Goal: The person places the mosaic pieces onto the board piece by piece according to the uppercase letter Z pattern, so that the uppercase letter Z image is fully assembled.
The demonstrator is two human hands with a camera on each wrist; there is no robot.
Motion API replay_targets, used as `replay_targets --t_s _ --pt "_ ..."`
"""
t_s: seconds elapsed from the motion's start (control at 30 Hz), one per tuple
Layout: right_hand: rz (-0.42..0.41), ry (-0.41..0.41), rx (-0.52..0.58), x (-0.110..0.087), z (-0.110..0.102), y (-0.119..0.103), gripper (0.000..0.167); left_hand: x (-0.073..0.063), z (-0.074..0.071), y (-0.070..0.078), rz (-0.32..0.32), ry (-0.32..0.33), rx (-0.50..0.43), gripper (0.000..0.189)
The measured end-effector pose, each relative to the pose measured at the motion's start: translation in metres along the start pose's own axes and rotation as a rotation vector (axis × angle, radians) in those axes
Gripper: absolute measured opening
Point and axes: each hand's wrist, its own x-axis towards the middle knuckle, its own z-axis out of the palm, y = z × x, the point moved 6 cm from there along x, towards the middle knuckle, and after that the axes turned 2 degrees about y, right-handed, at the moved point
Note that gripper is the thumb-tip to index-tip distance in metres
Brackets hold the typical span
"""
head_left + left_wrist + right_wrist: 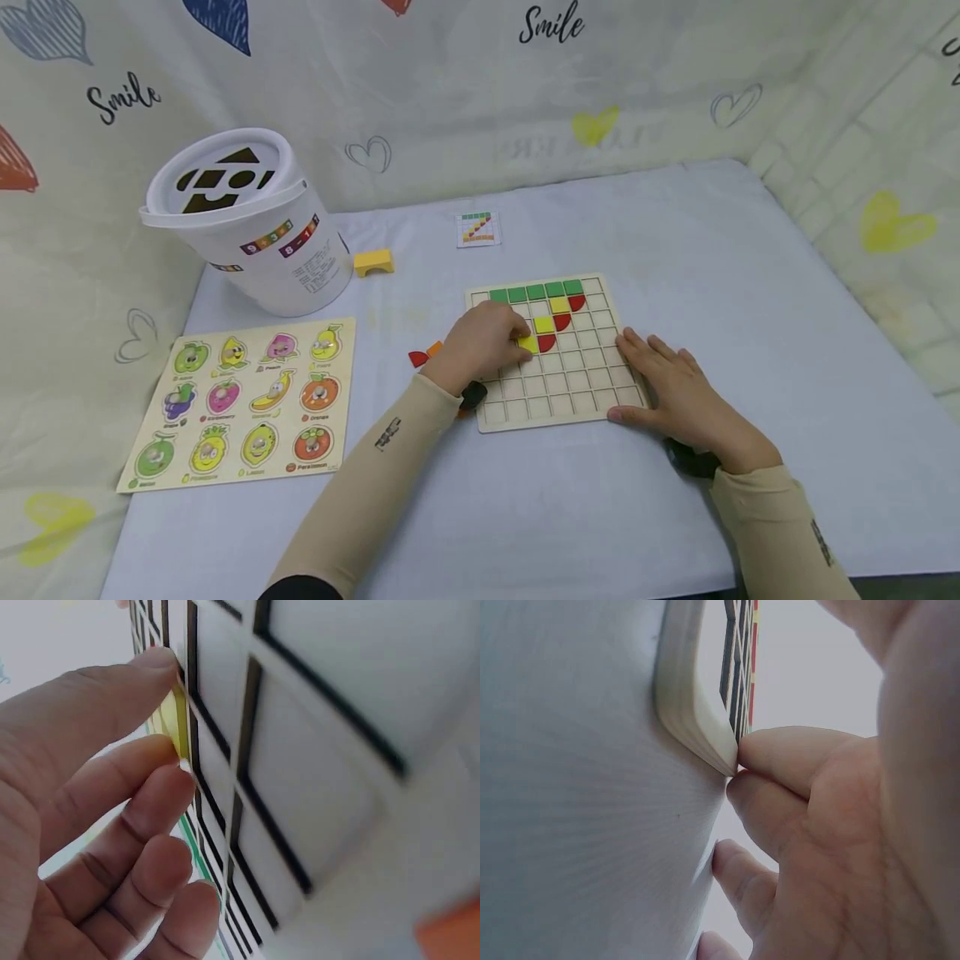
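One pale grid board (pixel 580 382), flat on a white-covered table (pixel 570 500). In the board's far row, five green squares (pixel 536 292), side by side. Stepping diagonally from there toward the board's near left, three yellow squares (pixel 543 324), each with a rounded red piece (pixel 562 322) at its right. Over the board's left part, one left hand (pixel 487 342), with thumb and index finger pinching the nearest yellow square; fully seated in its cell or not, cannot tell. At the board's right edge, one right hand (pixel 678 387), with fingers straight and spread, touching the edge, and thumb near the near-right corner. Both hands well apart, on opposite sides of the board. Left of the board, one loose red piece (pixel 417 358) beside an orange piece (pixel 434 348), partly hidden behind the left hand. Beyond the board, one small card (pixel 478 229), printed with a coloured grid pattern. Beyond and left of the board, one yellow arch block (pixel 373 262), just beside a white bucket (pixel 262 267) with shape-cut lid (pixel 262 158). Farther left of the board, one fruit puzzle (pixel 292 417), twelve fruits in three rows.
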Motion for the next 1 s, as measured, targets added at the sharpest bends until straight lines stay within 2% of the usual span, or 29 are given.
replay_targets --t_s 0.1,0.37,0.6,0.8,1.0 --pt "0.0 -0.004 0.001 0.001 0.0 -0.001 0.115 -0.004 -0.006 -0.009 -0.022 0.005 -0.024 0.024" --pt "-0.004 -0.005 -0.001 0.0 -0.001 -0.001 0.113 -0.021 -0.025 -0.044 -0.159 0.057 -0.081 0.027" --pt "-0.003 -0.014 -0.004 0.002 -0.001 -0.001 0.115 -0.041 -0.031 -0.079 -0.224 0.077 -0.082 0.024" --pt "0.001 -0.014 -0.007 0.003 0.0 0.0 0.116 -0.062 -0.036 -0.102 -0.255 0.087 -0.092 0.026" --pt "0.005 -0.023 -0.004 0.003 0.0 -0.001 0.116 -0.088 -0.039 -0.12 -0.35 0.088 -0.116 0.028"
